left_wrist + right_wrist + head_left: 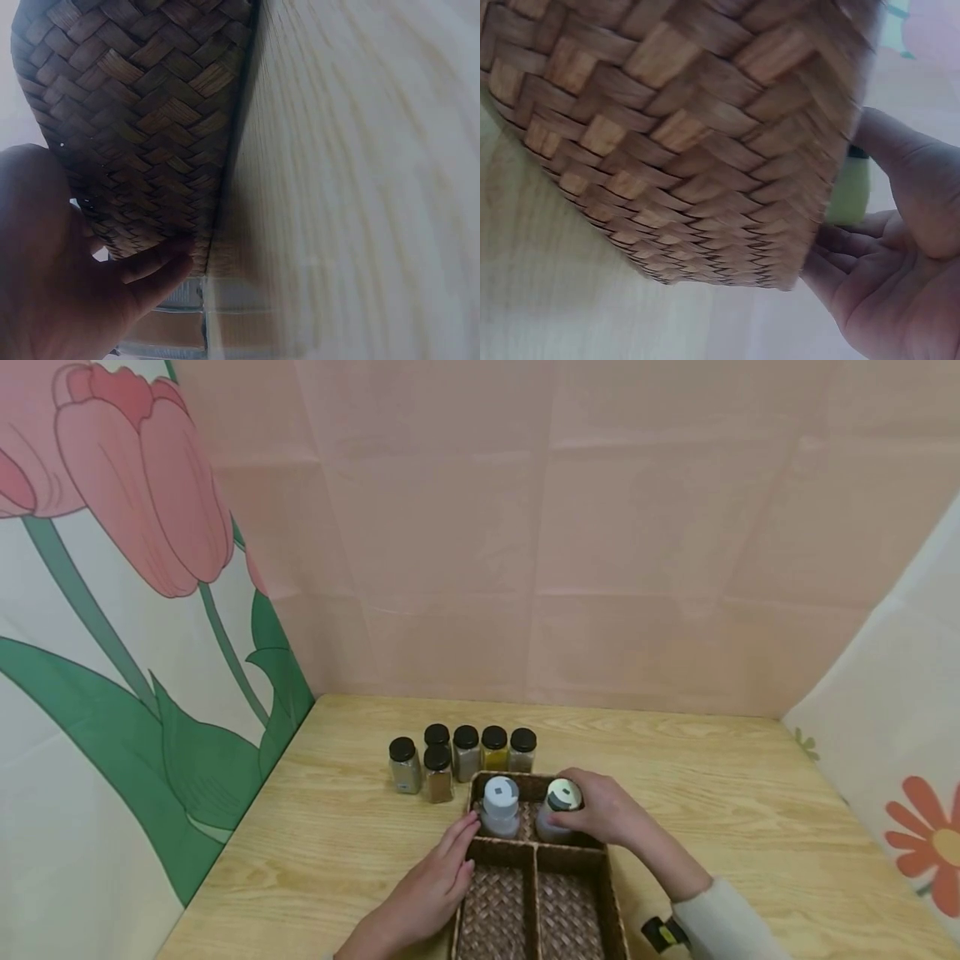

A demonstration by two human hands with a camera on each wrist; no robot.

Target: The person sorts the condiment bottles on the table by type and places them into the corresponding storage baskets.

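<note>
A brown woven basket (534, 852) with divided compartments stands on the table in front of me. In its back compartment are two bottles: a white-capped bottle (500, 810) at the left and a bottle with a pale yellow-green cap (563, 797) at the right. My right hand (606, 810) grips the pale-capped bottle near its top, thumb on the near side. The right wrist view shows that cap (850, 191) beside the hand, over the basket's rim. My left hand (435, 881) rests along the basket's left wall with fingers extended; the left wrist view shows its fingertips (169, 274) against the weave.
Several black-lidded spice jars (466, 753) stand behind the basket and to its left, one with yellow contents (494, 750). A small black and yellow object (664, 934) lies on the wooden table (757, 810) by the right sleeve (723, 918). Printed cloth walls surround the table.
</note>
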